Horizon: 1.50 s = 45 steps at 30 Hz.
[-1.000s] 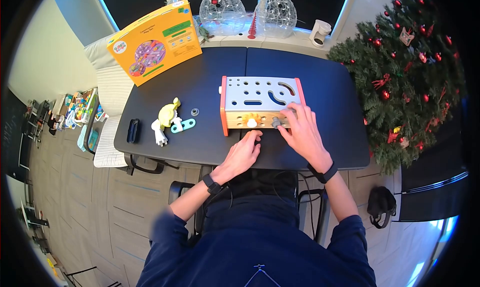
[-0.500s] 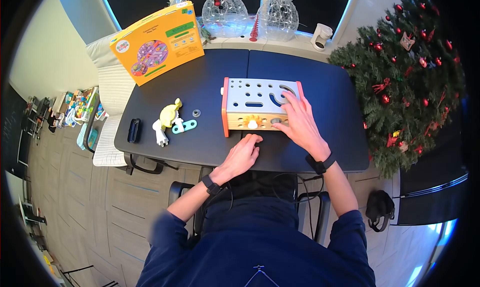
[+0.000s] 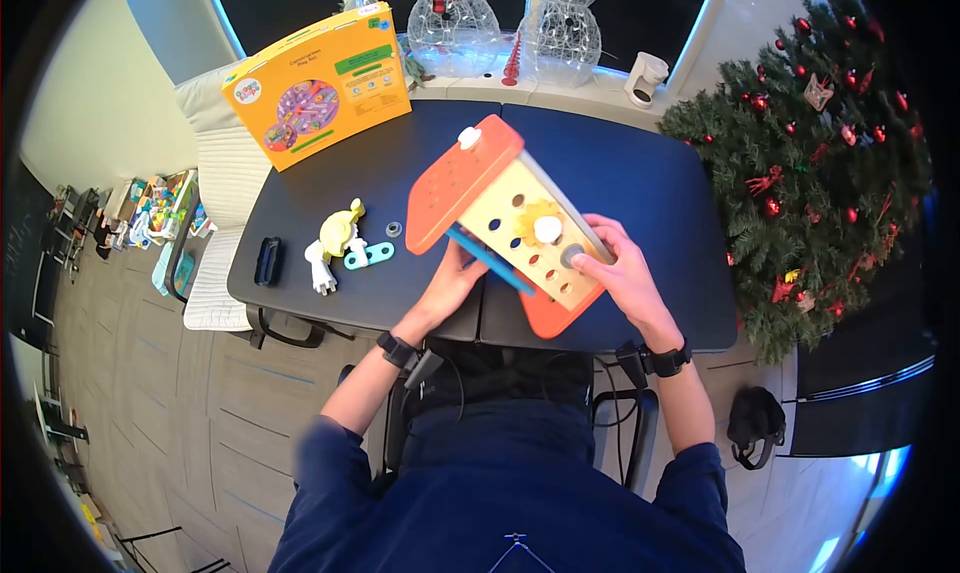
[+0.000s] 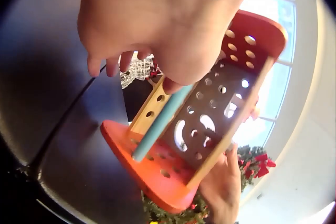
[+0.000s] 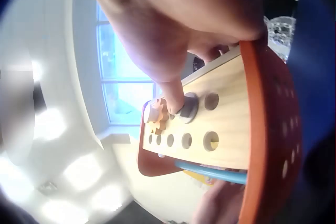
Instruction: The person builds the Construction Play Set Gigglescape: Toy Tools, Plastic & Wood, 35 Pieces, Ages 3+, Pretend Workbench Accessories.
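Head view, box (image 3: 505,213): tilted, yellow gear (image 3: 526,231) fitted
Right hand (image 3: 630,281): grips box, thumb on gray nut (image 3: 571,256)
Left hand (image 3: 446,291): at blue rod (image 3: 488,258), grip unclear
Teal strip (image 3: 372,256): unattached

A black table (image 3: 640,163) holds an orange box (image 3: 322,91), black tray (image 3: 268,262), yellow toy (image 3: 341,229), teal strip (image 3: 369,256) and gray ring (image 3: 394,229).
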{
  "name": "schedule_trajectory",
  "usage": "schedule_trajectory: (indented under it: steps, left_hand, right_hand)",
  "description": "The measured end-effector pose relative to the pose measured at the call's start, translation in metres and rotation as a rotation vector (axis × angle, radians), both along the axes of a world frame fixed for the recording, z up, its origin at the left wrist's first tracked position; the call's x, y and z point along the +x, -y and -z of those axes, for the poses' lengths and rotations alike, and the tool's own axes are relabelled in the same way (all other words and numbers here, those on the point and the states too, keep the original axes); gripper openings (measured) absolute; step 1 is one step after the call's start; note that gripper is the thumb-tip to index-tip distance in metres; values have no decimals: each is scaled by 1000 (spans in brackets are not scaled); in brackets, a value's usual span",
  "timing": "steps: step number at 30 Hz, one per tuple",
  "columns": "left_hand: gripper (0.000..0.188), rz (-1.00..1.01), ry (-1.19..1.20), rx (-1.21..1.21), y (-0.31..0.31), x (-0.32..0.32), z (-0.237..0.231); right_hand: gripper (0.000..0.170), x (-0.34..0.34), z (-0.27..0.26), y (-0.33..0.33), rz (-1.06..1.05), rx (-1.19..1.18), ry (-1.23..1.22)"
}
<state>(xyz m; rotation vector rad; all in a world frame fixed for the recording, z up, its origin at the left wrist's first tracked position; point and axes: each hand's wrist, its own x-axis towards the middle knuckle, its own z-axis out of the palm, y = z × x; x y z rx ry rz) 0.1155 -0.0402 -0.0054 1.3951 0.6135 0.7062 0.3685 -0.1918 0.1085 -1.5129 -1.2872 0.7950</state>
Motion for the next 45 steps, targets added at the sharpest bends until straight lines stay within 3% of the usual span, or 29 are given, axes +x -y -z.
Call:
schedule_trajectory:
  steps: [3,6,10,18,21,22,25,28,31,32,38,45]
  left_hand:
    - [75,117,145,-265,8,-6,-34]
    - [75,184,257,-386,15,-10,-51]
    - [58,47,86,-74,7,-11,-36]
    - [39,16,-294,117,13,-18,-57]
    - [38,-54,-294,114,14,-13,-57]
    - [37,-86,-308,127,15,-11,-59]
    - [41,-136,-376,232,21,-11,-71]
    - [43,-130,-393,306,21,-11,-74]
    - [46,-104,-465,299,23,-9,-74]
    - [46,-97,-485,287,24,-8,-77]
    - [52,-124,-499,357,23,-11,-64]
    - [60,-79,-526,335,26,-12,-75]
  right_hand:
    - [50,-7,6,8,-81,-115,-468]
    - [46,-11,27,13,-129,-143,-599]
    - [47,-15,60,11,-157,-157,-776]
    - [59,-14,76,21,-103,-305,-847]
    - [52,-8,85,19,82,-290,-466]
    - [51,-2,90,16,113,-259,-236]
    - [54,8,86,23,115,-261,-142]
    - [64,-19,50,24,104,-327,-63]
    - [72,-40,39,24,24,-245,189]
    - [70,-39,37,22,6,-335,121]
    - [56,-39,59,24,18,-283,131]
    - [53,-43,64,28,30,-241,130]
